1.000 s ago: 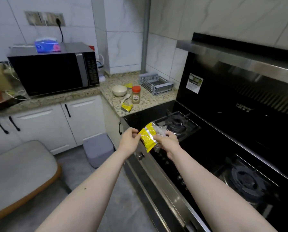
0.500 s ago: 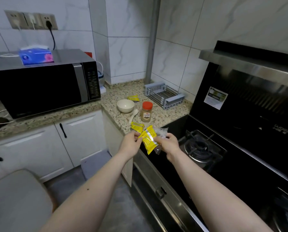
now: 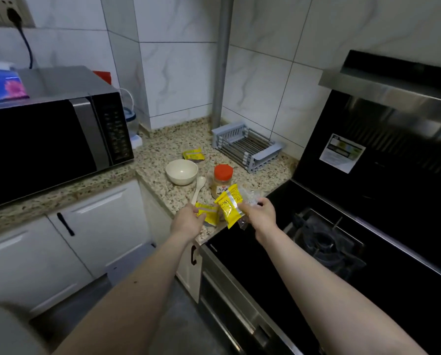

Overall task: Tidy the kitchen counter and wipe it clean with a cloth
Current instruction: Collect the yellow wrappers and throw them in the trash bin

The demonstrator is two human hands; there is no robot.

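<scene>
While both arms reach out over the front corner of the speckled worktop [image 3: 163, 149], each hand has a yellow sachet. The right hand [image 3: 261, 211] has its fingers curled in a narrow grip round a yellow packet [image 3: 228, 207] together with a crumpled clear wrapper [image 3: 250, 196], the packet standing tilted just left of that grip. The left hand [image 3: 188, 221] pinches a second yellow sachet [image 3: 208, 213], which lies low at the worktop's edge, just right of its grip and nearly touching the first packet; whether it is lifted clear of the surface cannot be told.

Just beyond the two grips stands a jar [image 3: 220, 181] with an orange lid, and beside it to the left lies a pale spoon [image 3: 198, 187], handle toward the left hand. Farther back sits a cream bowl [image 3: 181, 171], and behind it a third small packet [image 3: 194, 154]. A grey wire rack [image 3: 246, 147] rests well beyond the right grip against the tiled wall. Far left of the left grip sits a microwave [image 3: 53, 139]; right of the right grip lies the black stove [image 3: 324, 242].
</scene>
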